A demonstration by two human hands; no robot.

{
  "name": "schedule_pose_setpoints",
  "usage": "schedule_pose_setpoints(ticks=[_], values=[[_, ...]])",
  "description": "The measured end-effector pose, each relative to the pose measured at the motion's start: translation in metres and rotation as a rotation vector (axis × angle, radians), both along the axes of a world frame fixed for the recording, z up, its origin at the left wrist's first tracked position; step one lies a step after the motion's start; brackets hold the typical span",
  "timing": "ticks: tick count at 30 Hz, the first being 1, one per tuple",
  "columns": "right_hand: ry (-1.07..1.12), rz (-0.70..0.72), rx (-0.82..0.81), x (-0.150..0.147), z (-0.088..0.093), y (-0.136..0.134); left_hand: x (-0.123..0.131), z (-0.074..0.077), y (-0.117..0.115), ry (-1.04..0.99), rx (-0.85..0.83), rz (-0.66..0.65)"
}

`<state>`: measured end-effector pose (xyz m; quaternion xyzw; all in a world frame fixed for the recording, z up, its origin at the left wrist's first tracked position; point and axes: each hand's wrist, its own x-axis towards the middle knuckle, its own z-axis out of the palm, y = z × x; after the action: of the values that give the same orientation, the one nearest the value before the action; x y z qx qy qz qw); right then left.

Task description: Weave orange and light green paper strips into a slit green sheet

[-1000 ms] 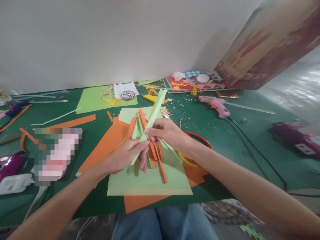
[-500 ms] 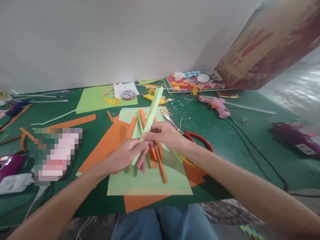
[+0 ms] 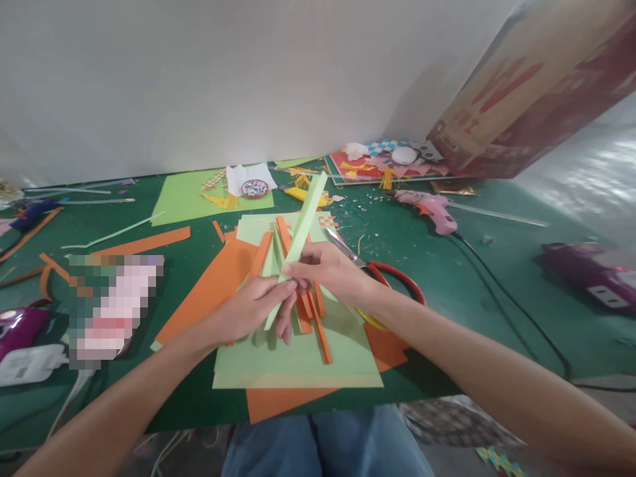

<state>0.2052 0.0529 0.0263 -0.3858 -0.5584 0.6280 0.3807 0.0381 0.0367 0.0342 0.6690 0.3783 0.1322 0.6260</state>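
A folded light green paper strip (image 3: 309, 215) slants up from between both hands, above the pile on the table. My left hand (image 3: 258, 301) is closed on its lower part, thumb on top. My right hand (image 3: 322, 268) pinches the strip just above the left thumb; its lower fingers are partly hidden. Beneath the hands, orange strips (image 3: 322, 338) and other green strips lie on light green sheets (image 3: 298, 371). An orange sheet (image 3: 213, 285) sticks out at the left of the pile.
Red-handled scissors (image 3: 397, 271) lie right of the pile. Beyond them are a pink glue gun (image 3: 430, 209) with a black cable and a purple device (image 3: 586, 271). A blurred-out phone (image 3: 116, 305) and white charger (image 3: 32, 364) are at the left. A paper bag (image 3: 527, 93) stands back right.
The green strip has shifted very slightly to the right in the hands. Both hands keep nearly the same place and grip.
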Motion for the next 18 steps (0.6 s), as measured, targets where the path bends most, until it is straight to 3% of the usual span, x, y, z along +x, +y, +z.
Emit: schedule_pose_setpoints(ticks=[18], values=[[0.002,-0.014,-0.002,-0.0011,-0.0015,-0.002,-0.0004,-0.0028,0.001,-0.037,-0.018,-0.002]])
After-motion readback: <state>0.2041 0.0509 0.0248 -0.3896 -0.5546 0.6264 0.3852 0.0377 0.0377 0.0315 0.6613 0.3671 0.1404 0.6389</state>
